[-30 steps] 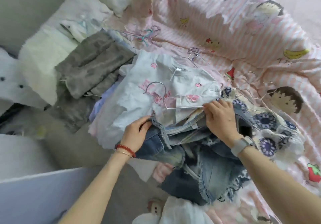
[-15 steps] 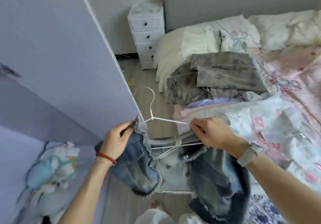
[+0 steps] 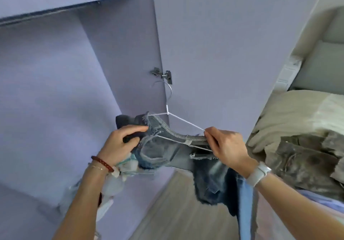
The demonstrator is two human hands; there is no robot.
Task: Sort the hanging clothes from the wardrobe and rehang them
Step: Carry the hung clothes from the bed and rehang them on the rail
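Observation:
A frayed blue denim garment (image 3: 168, 150) hangs on a thin white wire hanger (image 3: 183, 121) in front of the open lilac wardrobe (image 3: 55, 90). My left hand (image 3: 121, 144) grips the garment's left end at the waistband. My right hand (image 3: 226, 147) pinches the hanger's right corner together with the denim. The hanger's metal hook (image 3: 167, 89) points up, just below the door hinge (image 3: 162, 74). A wardrobe rail (image 3: 46, 14) runs across the upper left, blurred.
The open wardrobe door (image 3: 232, 44) stands straight ahead. To the right is the bed (image 3: 297, 113) with a pile of grey clothes (image 3: 307, 161). Pale clothes (image 3: 109, 189) hang low inside the wardrobe under my left wrist. Wooden floor (image 3: 176, 211) lies below.
I have turned from the bed to the wardrobe. Both hands lifted the denim garment on its hanger off the pile and carried it up in front of the open wardrobe.

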